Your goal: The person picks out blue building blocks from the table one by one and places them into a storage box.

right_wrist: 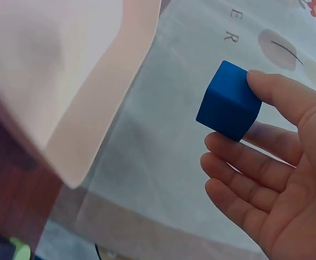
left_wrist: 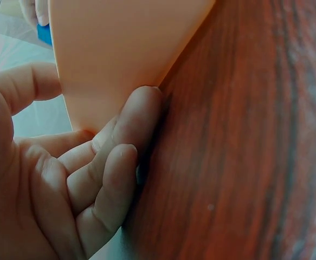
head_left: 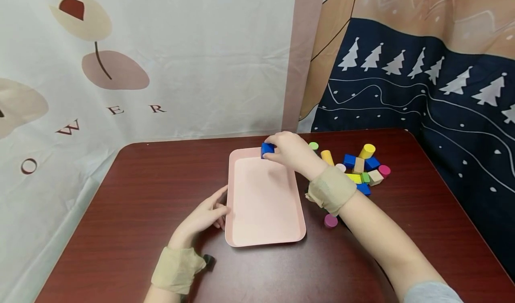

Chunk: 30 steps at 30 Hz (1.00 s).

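My right hand (head_left: 290,153) pinches a blue block (head_left: 267,149) between thumb and fingertips, over the far edge of a pink tray (head_left: 263,204). In the right wrist view the block (right_wrist: 231,100) is held up beside the tray's rim, with the other fingers loosely bent below it. My left hand (head_left: 206,214) is at the tray's left side. In the left wrist view its thumb (left_wrist: 36,84) goes over the rim, and a fingertip (left_wrist: 141,108) presses the outer wall, with the remaining fingers curled beneath. The inside of the tray shows only its pale bottom.
To the tray's right lies a loose group of blocks: blue blocks (head_left: 372,163), a yellow cylinder (head_left: 367,151), plain wooden blocks (head_left: 375,178) and a green piece (head_left: 313,146). A magenta cylinder (head_left: 331,221) sits nearer. The dark wooden table (head_left: 161,178) meets hanging cloths behind.
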Tool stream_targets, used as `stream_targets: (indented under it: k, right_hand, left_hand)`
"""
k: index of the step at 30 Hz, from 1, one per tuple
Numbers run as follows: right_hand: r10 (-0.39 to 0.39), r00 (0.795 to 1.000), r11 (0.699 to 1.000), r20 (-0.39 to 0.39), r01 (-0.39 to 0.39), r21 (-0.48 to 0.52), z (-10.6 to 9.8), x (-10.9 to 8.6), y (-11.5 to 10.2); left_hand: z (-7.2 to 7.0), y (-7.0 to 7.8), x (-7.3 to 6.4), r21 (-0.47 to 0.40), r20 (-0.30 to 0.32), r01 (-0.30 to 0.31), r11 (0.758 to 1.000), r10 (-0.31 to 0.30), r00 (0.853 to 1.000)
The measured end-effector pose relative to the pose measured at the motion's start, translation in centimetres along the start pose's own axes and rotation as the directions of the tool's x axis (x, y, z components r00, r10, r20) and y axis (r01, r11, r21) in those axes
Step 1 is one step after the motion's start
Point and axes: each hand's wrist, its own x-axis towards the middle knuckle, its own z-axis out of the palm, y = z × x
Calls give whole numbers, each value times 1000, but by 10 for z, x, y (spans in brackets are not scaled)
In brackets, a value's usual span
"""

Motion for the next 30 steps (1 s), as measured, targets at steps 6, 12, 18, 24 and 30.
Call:
stream_targets:
  k: [6, 12, 18, 24, 30]
  right_hand:
    - [-39, 999, 999, 23, 38, 14, 14, 10, -12]
    - [-31, 999, 999, 39, 31, -8, 24, 16, -23]
    - [-4, 998, 999, 57, 7, -50, 38, 24, -27]
    - [-21, 997, 998, 80, 25, -53, 55, 34, -23]
    - [-1, 996, 1000, 87, 1, -4, 67, 39, -23]
  left_hand:
    - [1, -2, 1, -11, 7, -1, 1000, 1, 1000]
    - [-1, -2, 1, 1, 14, -15, 1000, 14, 1000]
    - [-1, -1, 1, 11, 18, -1, 1000, 1, 1000]
    - [0, -3, 1, 15, 12, 8, 1000, -8, 1000]
    - [0, -4, 1, 6, 16, 2, 1000, -2, 1000]
